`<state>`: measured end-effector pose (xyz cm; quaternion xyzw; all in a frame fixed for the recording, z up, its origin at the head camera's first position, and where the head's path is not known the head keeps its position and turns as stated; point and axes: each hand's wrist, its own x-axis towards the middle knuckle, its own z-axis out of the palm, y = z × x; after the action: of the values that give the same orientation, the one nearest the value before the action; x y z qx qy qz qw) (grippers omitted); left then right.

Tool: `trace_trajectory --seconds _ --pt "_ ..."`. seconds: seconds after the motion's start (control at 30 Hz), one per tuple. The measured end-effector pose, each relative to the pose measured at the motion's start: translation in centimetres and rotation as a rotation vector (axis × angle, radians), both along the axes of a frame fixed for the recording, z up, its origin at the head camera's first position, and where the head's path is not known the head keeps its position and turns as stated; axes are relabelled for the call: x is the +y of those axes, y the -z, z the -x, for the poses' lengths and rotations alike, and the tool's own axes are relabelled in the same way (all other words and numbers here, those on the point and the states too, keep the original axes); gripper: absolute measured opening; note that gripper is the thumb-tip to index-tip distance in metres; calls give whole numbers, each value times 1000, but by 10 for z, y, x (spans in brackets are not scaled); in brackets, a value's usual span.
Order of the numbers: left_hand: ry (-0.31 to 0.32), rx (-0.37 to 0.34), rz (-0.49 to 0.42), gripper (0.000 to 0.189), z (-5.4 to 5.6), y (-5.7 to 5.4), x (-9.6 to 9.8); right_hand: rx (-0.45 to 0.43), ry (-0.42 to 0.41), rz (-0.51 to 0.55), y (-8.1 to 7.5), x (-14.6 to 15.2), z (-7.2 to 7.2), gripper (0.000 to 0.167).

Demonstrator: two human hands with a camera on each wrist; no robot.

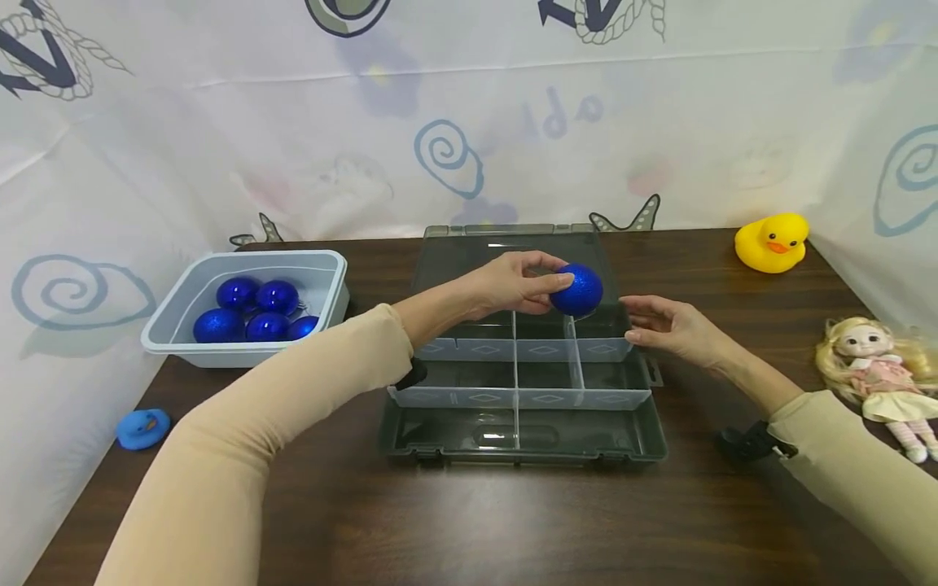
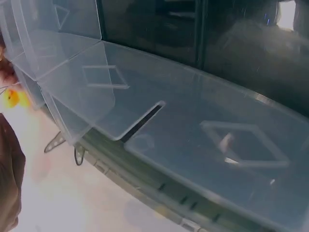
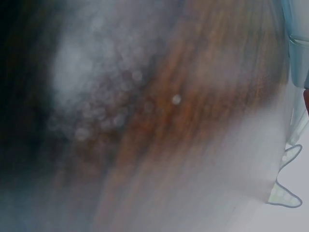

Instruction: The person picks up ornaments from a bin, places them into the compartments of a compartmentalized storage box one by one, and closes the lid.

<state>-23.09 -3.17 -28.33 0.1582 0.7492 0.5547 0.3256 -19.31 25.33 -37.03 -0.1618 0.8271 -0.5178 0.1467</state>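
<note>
In the head view my left hand (image 1: pixel 516 283) pinches a glittery blue ball ornament (image 1: pixel 577 290) between thumb and fingers, over the back of a divided plastic box (image 1: pixel 440 422). The box's dark translucent lid (image 1: pixel 469 252) lies folded back behind it. Clear dividers (image 1: pixel 484 396) split the box into compartments. Beside its right edge is my right hand (image 1: pixel 677 327), fingers stretched toward the ball and holding nothing. The left wrist view looks closely at the dividers (image 2: pixel 178 130), with part of the left hand (image 2: pixel 8 179) at the edge. Mostly blurred wood fills the right wrist view.
A pale blue basin (image 1: pixel 333 277) on the left holds several blue balls (image 1: pixel 220 325). A small blue duck (image 1: pixel 142 429) sits at the table's left edge. To the right are a yellow duck (image 1: pixel 772 242) and a blond doll (image 1: pixel 879 374). A patterned curtain (image 1: pixel 293 146) hangs behind.
</note>
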Motion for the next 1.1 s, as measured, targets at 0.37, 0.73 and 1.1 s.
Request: trace_trajectory --seconds 0.37,0.73,1.1 --pt "104 175 144 44 3 23 30 -26 -20 26 3 -4 2 56" --pt "174 473 314 45 5 32 40 -12 -16 12 -2 -2 2 57" --pt "232 634 415 38 3 42 43 -13 -4 24 1 0 -1 58"
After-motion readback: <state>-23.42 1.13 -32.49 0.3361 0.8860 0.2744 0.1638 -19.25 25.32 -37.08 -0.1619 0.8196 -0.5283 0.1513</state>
